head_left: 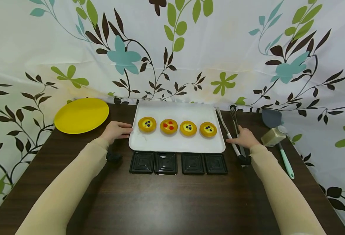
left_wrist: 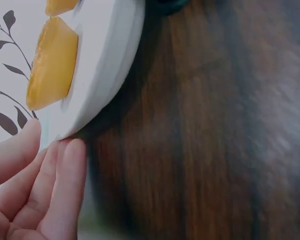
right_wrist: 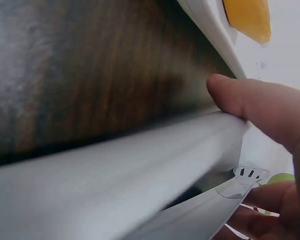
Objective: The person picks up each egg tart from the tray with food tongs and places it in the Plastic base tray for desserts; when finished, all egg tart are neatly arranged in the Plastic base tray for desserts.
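A white rectangular tray [head_left: 175,143] lies at the back of the table with a row of small tarts, one topped in red [head_left: 169,126], the others in dark blue. At its left end is my left hand [head_left: 116,131], fairly straight fingertips touching the tray's edge [left_wrist: 104,80] and the thumb apart above. Right of the tray, my right hand [head_left: 244,138] holds a pair of white and silver tongs [head_left: 232,143]. The right wrist view shows the thumb on one arm of the tongs [right_wrist: 140,170] and the fingers by the other arm.
Several black square plastic trays [head_left: 165,163] sit in front of the tray. A yellow plate [head_left: 81,116] stands at the back left. On the right are a whisk [head_left: 234,117], a spatula with a mint handle [head_left: 285,163] and a shaker bottle [head_left: 273,136]. Patterned cloth hangs behind.
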`<state>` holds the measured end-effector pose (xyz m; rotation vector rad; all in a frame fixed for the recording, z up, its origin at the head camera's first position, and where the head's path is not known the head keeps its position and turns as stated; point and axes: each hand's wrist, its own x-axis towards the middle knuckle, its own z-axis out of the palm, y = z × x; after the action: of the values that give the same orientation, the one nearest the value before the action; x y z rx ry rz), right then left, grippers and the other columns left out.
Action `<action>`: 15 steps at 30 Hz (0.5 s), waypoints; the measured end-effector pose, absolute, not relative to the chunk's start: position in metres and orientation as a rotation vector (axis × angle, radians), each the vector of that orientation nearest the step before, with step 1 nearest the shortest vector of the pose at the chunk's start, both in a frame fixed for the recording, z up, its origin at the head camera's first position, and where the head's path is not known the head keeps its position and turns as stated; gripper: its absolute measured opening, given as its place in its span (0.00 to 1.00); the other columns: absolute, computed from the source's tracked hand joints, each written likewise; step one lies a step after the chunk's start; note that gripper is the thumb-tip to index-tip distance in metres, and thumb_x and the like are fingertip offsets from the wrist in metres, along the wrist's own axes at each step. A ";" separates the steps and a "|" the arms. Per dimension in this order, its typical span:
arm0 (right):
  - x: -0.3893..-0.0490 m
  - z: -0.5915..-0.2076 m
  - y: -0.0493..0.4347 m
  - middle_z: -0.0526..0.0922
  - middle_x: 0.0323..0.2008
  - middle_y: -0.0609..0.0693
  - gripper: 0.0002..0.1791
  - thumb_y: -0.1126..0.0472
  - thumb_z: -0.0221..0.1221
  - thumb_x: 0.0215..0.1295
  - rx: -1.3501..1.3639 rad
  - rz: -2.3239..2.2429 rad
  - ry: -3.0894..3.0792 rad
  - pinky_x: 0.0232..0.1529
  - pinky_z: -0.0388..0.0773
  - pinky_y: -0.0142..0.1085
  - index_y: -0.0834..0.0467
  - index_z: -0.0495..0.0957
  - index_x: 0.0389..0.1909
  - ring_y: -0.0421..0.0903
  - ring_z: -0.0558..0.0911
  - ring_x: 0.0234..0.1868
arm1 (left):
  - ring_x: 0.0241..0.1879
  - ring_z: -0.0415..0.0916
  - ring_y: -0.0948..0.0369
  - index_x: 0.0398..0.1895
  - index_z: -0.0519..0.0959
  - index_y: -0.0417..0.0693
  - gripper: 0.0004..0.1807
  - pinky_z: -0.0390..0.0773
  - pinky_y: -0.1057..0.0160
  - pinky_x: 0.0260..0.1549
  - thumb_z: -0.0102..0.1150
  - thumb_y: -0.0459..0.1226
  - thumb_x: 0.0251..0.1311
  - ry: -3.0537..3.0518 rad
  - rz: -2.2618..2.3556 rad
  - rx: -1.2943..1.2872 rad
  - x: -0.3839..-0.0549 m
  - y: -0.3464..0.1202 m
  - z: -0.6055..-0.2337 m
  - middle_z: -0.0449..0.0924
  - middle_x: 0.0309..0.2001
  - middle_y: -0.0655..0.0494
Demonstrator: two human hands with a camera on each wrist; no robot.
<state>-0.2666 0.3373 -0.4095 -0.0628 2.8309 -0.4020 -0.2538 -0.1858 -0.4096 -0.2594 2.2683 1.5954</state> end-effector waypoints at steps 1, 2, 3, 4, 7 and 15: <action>-0.267 -0.409 0.337 0.53 0.62 0.84 0.60 0.41 0.61 0.56 -0.058 -0.400 2.826 0.60 0.64 0.63 0.82 0.40 0.66 0.76 0.59 0.61 | 0.46 0.78 0.58 0.63 0.67 0.31 0.26 0.81 0.63 0.45 0.56 0.35 0.65 2.264 1.604 -0.269 -0.255 -0.185 -0.410 0.68 0.61 0.34; -0.267 -0.408 0.336 0.53 0.62 0.84 0.59 0.41 0.61 0.57 -0.052 -0.402 2.818 0.60 0.64 0.63 0.82 0.40 0.67 0.76 0.59 0.61 | 0.46 0.78 0.58 0.63 0.67 0.31 0.26 0.81 0.63 0.46 0.56 0.36 0.65 2.260 1.609 -0.277 -0.256 -0.184 -0.410 0.68 0.61 0.34; -0.268 -0.407 0.336 0.53 0.62 0.84 0.59 0.42 0.61 0.57 -0.048 -0.405 2.811 0.60 0.65 0.63 0.82 0.40 0.66 0.76 0.60 0.61 | 0.45 0.78 0.58 0.62 0.68 0.31 0.25 0.81 0.64 0.45 0.56 0.36 0.65 2.259 1.609 -0.294 -0.257 -0.184 -0.411 0.68 0.61 0.35; -0.268 -0.406 0.335 0.54 0.62 0.84 0.58 0.43 0.61 0.57 -0.041 -0.407 2.804 0.60 0.65 0.63 0.82 0.40 0.66 0.75 0.60 0.61 | 0.44 0.78 0.59 0.63 0.68 0.31 0.26 0.81 0.64 0.45 0.57 0.37 0.65 2.257 1.605 -0.304 -0.258 -0.184 -0.411 0.68 0.61 0.35; -0.270 -0.403 0.333 0.54 0.61 0.84 0.57 0.46 0.61 0.56 -0.024 -0.410 2.784 0.60 0.65 0.62 0.82 0.40 0.66 0.75 0.61 0.61 | 0.43 0.79 0.60 0.63 0.69 0.33 0.27 0.82 0.64 0.44 0.57 0.38 0.64 2.252 1.588 -0.347 -0.260 -0.184 -0.414 0.68 0.62 0.37; -0.272 -0.404 0.333 0.50 0.65 0.81 0.58 0.43 0.60 0.57 0.078 -0.437 2.747 0.62 0.63 0.61 0.80 0.38 0.68 0.73 0.57 0.64 | 0.43 0.79 0.60 0.62 0.70 0.33 0.27 0.82 0.65 0.43 0.59 0.38 0.63 2.265 1.580 -0.356 -0.261 -0.182 -0.420 0.69 0.61 0.36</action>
<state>-0.2723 0.3333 -0.4038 0.0781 2.7468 -0.4368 -0.2611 -0.1817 -0.4202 -0.3564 2.2649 1.5802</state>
